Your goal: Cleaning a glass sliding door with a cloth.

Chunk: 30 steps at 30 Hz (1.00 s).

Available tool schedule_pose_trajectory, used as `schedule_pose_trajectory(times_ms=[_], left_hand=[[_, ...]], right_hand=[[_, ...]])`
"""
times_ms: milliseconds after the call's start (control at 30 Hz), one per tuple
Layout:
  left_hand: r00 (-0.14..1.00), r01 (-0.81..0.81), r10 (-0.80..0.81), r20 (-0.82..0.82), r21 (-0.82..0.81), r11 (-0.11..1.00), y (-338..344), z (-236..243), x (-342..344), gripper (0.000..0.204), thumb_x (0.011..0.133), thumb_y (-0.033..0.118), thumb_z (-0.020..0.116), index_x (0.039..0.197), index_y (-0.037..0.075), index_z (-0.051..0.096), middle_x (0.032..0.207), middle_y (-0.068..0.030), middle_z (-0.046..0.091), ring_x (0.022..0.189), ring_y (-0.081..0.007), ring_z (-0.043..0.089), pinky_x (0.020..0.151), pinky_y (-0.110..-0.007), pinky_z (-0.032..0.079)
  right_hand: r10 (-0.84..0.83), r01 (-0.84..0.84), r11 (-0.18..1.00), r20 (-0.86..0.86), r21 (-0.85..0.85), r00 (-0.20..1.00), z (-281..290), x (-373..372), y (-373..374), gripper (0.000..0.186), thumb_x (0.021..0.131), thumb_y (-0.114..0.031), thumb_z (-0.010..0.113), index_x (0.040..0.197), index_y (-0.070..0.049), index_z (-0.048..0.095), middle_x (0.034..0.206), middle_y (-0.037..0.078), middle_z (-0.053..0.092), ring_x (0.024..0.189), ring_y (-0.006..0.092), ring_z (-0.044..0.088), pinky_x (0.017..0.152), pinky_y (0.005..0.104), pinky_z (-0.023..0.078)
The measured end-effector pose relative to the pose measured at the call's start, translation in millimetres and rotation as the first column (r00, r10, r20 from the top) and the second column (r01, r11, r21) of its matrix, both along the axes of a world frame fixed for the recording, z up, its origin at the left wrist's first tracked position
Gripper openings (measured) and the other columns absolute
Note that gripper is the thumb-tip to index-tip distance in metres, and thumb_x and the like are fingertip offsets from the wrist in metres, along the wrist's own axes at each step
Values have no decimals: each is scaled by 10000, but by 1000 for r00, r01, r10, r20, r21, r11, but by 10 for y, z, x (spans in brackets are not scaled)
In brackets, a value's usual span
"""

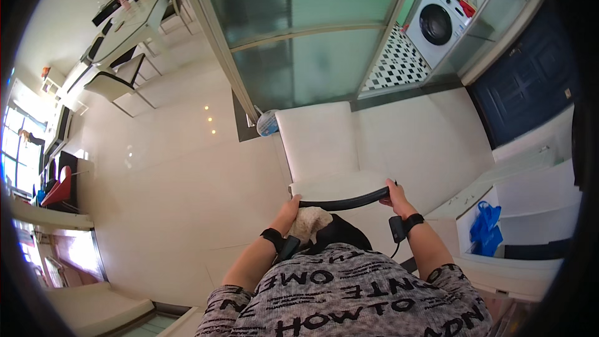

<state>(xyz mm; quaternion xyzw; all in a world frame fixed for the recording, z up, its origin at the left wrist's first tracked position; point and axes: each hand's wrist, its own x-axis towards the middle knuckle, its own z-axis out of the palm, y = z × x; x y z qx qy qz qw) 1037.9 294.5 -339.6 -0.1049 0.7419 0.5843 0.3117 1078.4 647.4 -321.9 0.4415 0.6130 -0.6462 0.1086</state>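
Note:
A white chair [318, 140] stands right in front of me on the pale floor, its seat pointing away. Along the near top of its backrest runs a dark curved edge [346, 203]. My left hand [289, 211] is closed around the left end of that edge. At the right end, my right hand [395, 197] grips it with the fingers wrapped round. Just below the edge, close to my left hand, is a cream fluffy thing [309, 223] beside something black; I cannot make out what either is. Dark bands with small black boxes circle both wrists.
Beyond the chair stands a frosted glass partition [299, 68], with a round blue-and-white object [267, 123] at its foot. A white washing machine [437, 24] and a dark blue door [530, 68] are far right. Nearer right, a white cabinet [530, 203] holds a blue bag [486, 229]. A dining table [128, 34] stands far left.

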Motion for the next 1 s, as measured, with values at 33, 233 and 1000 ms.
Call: schedule_pose_trajectory(times_ms=[33,233,1000], left_hand=[[994,-57,57,96,-6,998,-33,-52,-3,653,832,475,399,1019,-132,554,965,-271,610,922,-353,583,829,-359,414],[996,-84,81,-32,-113,990,7,-465,70,665,813,474,429,1046,-138,543,974,-258,609,930,-338,579,838,-361,411],[980,-195,155,128,419,887,1891,941,959,678,915,576,251,1214,31,521,1165,-111,557,1061,-195,521,989,-329,350]], right_hand=[[-8,8,1000,-19,6,1000,-10,-35,-52,376,824,-385,534,895,-17,496,755,76,569,661,210,600,681,391,543],[84,-84,996,6,-28,996,-130,-24,92,363,834,-391,514,866,-29,504,756,78,580,666,219,612,644,394,552],[714,-741,385,-332,-549,617,613,128,1505,443,923,-271,482,1235,23,371,1224,183,495,1120,284,520,896,362,468]])
